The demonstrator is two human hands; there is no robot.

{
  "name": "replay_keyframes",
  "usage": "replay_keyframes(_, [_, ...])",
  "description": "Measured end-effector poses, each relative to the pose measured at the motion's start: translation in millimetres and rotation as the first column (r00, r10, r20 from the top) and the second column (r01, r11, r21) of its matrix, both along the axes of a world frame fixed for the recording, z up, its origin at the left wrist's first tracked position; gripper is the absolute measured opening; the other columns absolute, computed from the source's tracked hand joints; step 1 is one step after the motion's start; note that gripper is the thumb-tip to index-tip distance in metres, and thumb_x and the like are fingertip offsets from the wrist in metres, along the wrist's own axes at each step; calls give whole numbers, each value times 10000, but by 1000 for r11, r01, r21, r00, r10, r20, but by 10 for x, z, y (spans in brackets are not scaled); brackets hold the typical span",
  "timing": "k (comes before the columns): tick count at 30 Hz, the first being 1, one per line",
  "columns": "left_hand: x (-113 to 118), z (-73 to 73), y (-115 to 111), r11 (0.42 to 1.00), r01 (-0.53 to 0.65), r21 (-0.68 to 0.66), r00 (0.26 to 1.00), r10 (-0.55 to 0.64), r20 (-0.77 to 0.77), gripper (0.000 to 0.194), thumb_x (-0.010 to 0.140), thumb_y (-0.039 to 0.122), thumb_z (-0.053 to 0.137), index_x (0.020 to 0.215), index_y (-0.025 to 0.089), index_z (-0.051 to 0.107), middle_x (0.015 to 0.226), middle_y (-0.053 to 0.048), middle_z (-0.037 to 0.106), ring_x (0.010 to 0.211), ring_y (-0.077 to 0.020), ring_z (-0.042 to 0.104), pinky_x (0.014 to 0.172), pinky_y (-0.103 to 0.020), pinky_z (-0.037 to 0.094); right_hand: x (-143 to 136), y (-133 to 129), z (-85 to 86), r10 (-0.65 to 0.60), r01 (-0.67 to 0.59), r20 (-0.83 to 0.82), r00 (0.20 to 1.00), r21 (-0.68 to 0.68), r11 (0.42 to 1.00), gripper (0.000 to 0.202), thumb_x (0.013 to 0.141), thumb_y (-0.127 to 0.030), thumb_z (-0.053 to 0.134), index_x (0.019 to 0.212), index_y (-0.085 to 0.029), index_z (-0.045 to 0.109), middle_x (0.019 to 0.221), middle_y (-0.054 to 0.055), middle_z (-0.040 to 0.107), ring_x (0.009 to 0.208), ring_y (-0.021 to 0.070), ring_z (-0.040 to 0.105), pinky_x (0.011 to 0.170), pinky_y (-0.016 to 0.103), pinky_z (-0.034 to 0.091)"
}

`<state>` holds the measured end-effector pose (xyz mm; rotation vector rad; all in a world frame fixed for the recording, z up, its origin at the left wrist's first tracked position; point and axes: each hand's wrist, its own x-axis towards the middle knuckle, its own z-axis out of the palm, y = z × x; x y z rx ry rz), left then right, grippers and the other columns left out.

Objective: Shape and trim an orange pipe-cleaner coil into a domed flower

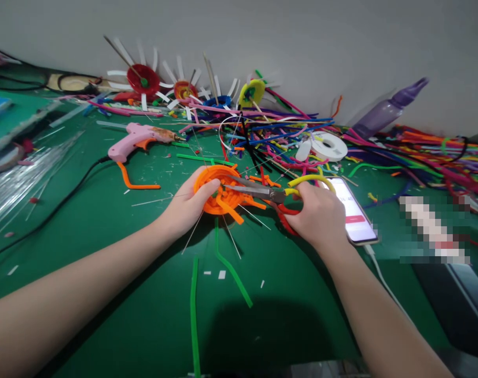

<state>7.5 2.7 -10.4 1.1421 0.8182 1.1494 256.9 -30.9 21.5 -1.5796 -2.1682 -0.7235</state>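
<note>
My left hand (191, 202) grips the left side of a round woven piece of orange pipe cleaner (231, 202), its thumb pressed over the rim. Thin pale wires stick out around this piece, and loose orange ends hang at its right. In my right hand (319, 210) is a pair of scissors (277, 196) with yellow and red handles. The blades are parted and reach over the orange weave from the right. Whether they touch a strand I cannot tell. Green pipe cleaners (195, 315) lie on the table below.
A pink glue gun (138, 137) lies at the left with its cord. Several finished discs with white strips, one red (143, 80), stand along the wall. Piled pipe cleaners (270, 118), a tape roll (328, 146), a lit phone (351, 212) and a purple bottle (388, 107) are behind and right.
</note>
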Motion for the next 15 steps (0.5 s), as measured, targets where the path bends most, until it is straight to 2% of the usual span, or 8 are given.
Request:
replay_keyframes(4, [-7,-2,5,1000,8,-1,1000,-8,-15,263,858,389,627,1055,215,640,1081,-33,681,1010,-195,643,918,-339,538,-15,-22,-12,-75,76,10,997,-84,994,265,687,-424,627,665,-168,560,528,40,577,493,166,501,493,269,231])
replay_keyframes(9, [-9,-24,14,1000,26,16,1000,-25,-13,245,868,381,616,1053,222,642,1060,-23,686,963,-175,647,866,-300,541,-58,-38,-8,-195,195,27,981,-229,954,214,655,-380,585,709,-172,587,520,34,571,481,167,490,471,255,171])
replay_keyframes(15, [-11,-20,18,999,29,45,998,-26,-55,288,865,390,616,1086,206,629,1061,-39,679,967,-190,638,870,-315,532,-62,-36,13,-173,182,62,983,-203,962,209,645,-363,599,710,-165,592,533,41,575,514,177,516,485,261,200])
